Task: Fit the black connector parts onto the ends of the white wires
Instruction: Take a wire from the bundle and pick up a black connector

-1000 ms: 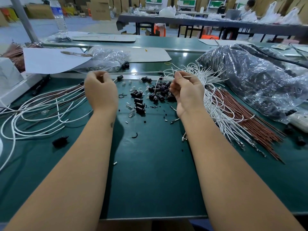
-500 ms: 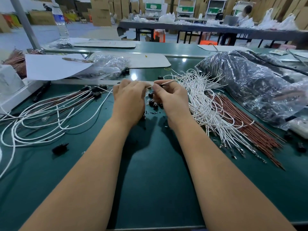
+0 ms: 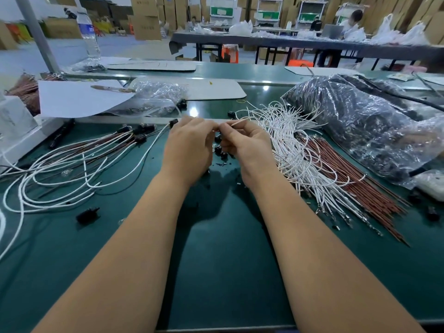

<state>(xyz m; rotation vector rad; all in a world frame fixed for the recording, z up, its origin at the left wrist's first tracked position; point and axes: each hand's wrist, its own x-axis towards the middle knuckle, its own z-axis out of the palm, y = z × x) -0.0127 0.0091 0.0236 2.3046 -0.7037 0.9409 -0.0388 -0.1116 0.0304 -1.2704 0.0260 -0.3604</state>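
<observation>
Both grips meet at the middle of the green tabletop [image 3: 216,272]: the left hand [image 3: 189,145] is curled narrow, fingertips pinched on something too small to make out, and the right hand [image 3: 247,145] pinches a thin white wire [image 3: 240,121] whose end pokes out toward 2 o'clock. Loose black connector parts [image 3: 221,150] lie just under and between the hands. At 3 o'clock sits the heap of white wires [image 3: 295,150] beside a bundle of brown wires [image 3: 355,186], and beyond them, at 2 o'clock, a dark plastic bag [image 3: 360,121]. At 9 o'clock, wires fitted with connectors [image 3: 72,169] loop across the tabletop; one stray black part [image 3: 87,215] lies at 8 o'clock. Paper sheets [image 3: 77,97] and a clear bag [image 3: 156,97] rest at 11 o'clock, a water bottle [image 3: 90,37] behind. Cardboard boxes and a long far table fill the room. A second ago the hands were spread wide apart with the connector pile showing between them; half a second ago they had already closed together, much as now.
</observation>
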